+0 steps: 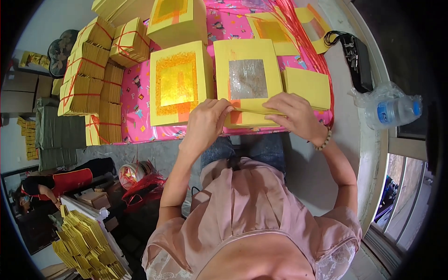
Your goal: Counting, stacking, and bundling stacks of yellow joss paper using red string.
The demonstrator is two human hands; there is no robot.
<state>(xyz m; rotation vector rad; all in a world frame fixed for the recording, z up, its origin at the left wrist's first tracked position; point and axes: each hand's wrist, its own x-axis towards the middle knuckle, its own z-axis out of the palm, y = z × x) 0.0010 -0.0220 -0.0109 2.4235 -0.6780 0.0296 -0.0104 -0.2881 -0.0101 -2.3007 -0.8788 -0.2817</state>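
At the near edge of the table, my left hand [205,122] pinches one end of a folded yellow joss paper sheet [252,111], thumb and fingers together. The other end is pressed between the fingers of my right hand [295,114], which wears a beaded bracelet. Just beyond lies a stack of yellow joss paper with a silver foil patch [248,79] on top. Left of it is a taller stack with a gold foil square [176,86] in an orange border. A pile of folded yellow paper [306,88] sits right of my right hand.
Bundles tied with red string [88,65] line the table's left side. Red plastic strands [303,37] trail along the right. A black pouch [355,60] and bagged water bottle [396,112] rest on the windowsill. Another person [39,191] is at lower left, near more paper bundles [88,242].
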